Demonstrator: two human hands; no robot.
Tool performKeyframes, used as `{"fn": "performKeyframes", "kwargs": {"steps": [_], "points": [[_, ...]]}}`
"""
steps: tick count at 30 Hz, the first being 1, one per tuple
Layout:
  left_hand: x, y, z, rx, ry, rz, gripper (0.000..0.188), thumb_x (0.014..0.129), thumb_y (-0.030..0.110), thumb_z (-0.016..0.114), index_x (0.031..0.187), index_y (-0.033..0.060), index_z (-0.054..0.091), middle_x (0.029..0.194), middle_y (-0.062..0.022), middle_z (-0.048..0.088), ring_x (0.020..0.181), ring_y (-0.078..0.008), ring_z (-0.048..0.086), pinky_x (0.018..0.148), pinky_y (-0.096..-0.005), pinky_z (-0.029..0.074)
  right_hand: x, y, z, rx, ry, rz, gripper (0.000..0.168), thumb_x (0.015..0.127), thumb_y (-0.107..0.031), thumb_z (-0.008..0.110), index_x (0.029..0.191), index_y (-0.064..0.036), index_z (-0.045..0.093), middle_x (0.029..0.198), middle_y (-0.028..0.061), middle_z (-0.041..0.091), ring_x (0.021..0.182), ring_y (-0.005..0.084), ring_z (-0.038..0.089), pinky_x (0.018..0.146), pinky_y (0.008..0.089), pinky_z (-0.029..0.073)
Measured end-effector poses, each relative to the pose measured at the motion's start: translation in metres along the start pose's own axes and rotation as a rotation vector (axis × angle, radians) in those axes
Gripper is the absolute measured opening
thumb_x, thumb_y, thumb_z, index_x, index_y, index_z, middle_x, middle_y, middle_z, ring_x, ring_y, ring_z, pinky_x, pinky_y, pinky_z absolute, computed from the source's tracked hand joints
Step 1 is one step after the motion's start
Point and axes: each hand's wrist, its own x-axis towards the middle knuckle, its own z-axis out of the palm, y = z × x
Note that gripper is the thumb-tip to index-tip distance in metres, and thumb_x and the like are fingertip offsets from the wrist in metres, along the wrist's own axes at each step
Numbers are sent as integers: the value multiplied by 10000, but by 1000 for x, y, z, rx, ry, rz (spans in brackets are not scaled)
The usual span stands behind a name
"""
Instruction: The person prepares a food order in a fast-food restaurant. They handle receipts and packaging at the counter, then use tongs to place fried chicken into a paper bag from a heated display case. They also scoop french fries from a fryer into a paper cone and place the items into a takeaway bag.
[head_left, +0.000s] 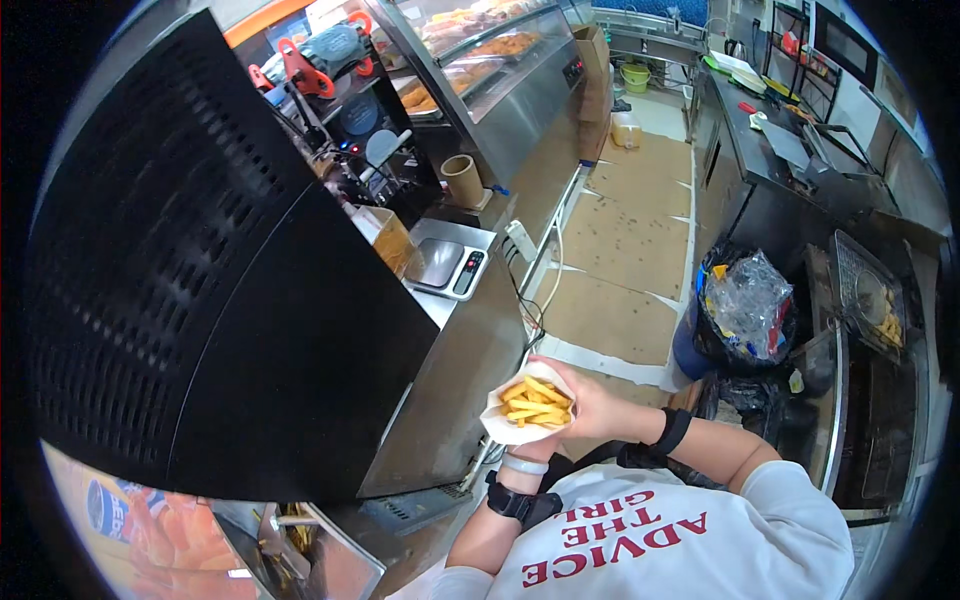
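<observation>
A white paper bag (491, 421) filled with French fries (536, 403) is held in front of my chest, its mouth facing up toward me. My right hand (592, 405) wraps around the bag's right side. From below, my left hand (534, 450) meets the bag's near side; its fingers are mostly hidden behind the paper. A black strap circles each wrist, and the left one also bears a pale bracelet.
To my left rises a large black vented panel (315, 352). Beyond it are a digital scale (442, 262) and a heated display case (517, 97) of fried food. On the right stand a lined trash bin (686, 337) and a wire fryer basket (870, 289). Cardboard (622, 247) covers the aisle floor; cables run along its left side.
</observation>
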Motion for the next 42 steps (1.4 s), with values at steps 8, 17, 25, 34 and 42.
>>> {"fn": "performKeyframes", "kwargs": {"steps": [8,17,25,34,42], "points": [[105,35,-49,-196,245,-137,506,801,459,283,1054,76,496,1057,-120,524,945,-280,517,826,-420,413,77,45,-38,-169,-5,-6,993,556,-176,745,1301,-21,107,1182,209,374,1083,310,406,891,330,344],[164,93,-23,70,598,-225,630,745,568,208,1156,151,442,1167,-88,449,1064,-286,418,846,-524,301,158,73,-70,-489,0,203,487,647,-193,669,1035,-33,422,903,170,545,831,326,543,703,365,437],[179,112,-7,192,666,68,646,762,603,212,1124,122,447,1138,-69,467,1037,-244,429,825,-465,317,233,118,-105,-402,-186,94,145,734,-123,563,788,-13,488,712,146,561,634,306,554,554,363,440],[232,98,2,2517,835,486,432,695,268,581,1050,34,510,914,-90,495,884,-254,434,746,-380,339,300,177,-233,-21,61,128,210,776,-47,515,978,8,526,776,48,592,686,95,527,626,255,440],[262,103,-13,2714,869,227,375,681,271,572,962,23,548,843,-68,503,856,-233,440,729,-373,331,301,211,-278,-82,84,200,221,751,-44,531,961,23,529,759,88,598,681,98,537,605,259,435]]}}
